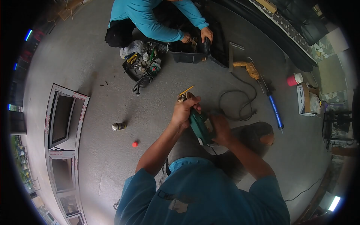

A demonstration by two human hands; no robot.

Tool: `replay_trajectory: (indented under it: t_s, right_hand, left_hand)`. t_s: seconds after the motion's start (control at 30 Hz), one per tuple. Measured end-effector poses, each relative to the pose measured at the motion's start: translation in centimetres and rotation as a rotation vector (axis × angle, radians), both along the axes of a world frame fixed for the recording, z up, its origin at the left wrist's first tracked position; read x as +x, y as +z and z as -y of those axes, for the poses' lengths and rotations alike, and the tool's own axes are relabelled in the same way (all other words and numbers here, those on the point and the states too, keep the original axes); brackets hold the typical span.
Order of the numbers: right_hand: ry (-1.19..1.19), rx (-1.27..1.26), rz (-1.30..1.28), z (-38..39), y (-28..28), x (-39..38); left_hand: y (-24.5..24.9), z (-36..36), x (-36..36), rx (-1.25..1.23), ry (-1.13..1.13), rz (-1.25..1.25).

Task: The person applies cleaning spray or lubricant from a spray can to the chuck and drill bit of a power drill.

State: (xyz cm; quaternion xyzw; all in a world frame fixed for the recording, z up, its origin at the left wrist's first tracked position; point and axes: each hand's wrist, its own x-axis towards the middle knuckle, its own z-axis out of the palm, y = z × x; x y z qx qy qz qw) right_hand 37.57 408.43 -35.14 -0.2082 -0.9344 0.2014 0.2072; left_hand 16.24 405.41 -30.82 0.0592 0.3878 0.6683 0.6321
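Note:
A green power tool [199,127] lies above my lap, between my two hands. My left hand [184,110] is closed near the tool's far end, its fingers around a small pale piece I cannot make out. Just beyond those fingers a yellow pencil-like stick [186,90] shows. My right hand [220,128] grips the tool's right side, with its fingers partly hidden behind the body. A dark cord runs down from the tool's near end.
A co-worker [146,18] reaches into a black toolbox [189,57] ahead. Around are a tray of tools [144,63], a yellow drill [247,69] with a looped cord, a blue tube [275,111], a spray can [119,126], a red cap [135,144] and a window frame [50,127].

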Motion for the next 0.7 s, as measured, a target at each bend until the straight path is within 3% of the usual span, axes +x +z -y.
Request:
replay_trajectory:
  t_s: [0.27,0.47,0.53,0.7]
  right_hand:
    - [-0.017,-0.071,-0.017,0.4,-0.8,-0.6]
    - [-0.097,-0.144,-0.07,0.5,-0.2,-0.7]
    - [-0.148,-0.304,0.029,0.6,-0.3,-0.3]
    - [-0.082,-0.216,0.019,0.7,-0.9,-0.4]
  left_hand:
    - [0.9,-0.1,-0.1,-0.018,-0.018,-0.104]
    - [0.9,-0.3,-1.4,0.044,-0.096,0.088]
    - [0.9,-0.3,-1.7,-0.02,-0.161,0.083]
    - [-0.7,-0.5,-1.2,-0.062,-0.107,0.04]
